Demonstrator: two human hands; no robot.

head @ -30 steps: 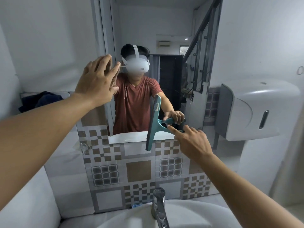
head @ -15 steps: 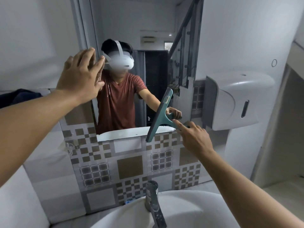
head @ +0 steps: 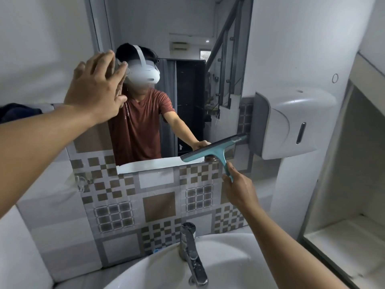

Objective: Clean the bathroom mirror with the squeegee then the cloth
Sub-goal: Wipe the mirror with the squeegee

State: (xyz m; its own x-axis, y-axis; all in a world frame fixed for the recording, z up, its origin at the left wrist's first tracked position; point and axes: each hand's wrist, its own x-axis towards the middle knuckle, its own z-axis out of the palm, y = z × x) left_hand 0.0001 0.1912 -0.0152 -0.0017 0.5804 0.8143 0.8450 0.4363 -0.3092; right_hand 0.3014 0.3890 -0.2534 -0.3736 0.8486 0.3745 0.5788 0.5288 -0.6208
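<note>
The bathroom mirror (head: 187, 28) hangs on the wall above patterned tiles. My right hand (head: 239, 189) grips the handle of a teal squeegee (head: 214, 150), whose blade lies almost level against the mirror's bottom right corner, its tip near the dispenser. My left hand (head: 95, 88) is pressed flat with fingers spread on the mirror's left edge. A dark blue cloth (head: 18, 112) lies on the ledge at the far left, partly hidden by my left arm.
A white wall dispenser (head: 291, 122) hangs right beside the mirror's right edge. Below are a white sink (head: 229, 263) and a chrome tap (head: 191, 251). A white recessed shelf (head: 343, 236) is at the right. A small hook (head: 82, 181) sticks out of the tiles.
My right hand turned the squeegee from nearly upright to nearly level and slid it right along the mirror's bottom edge. My left hand stayed on the mirror. The view shifted right.
</note>
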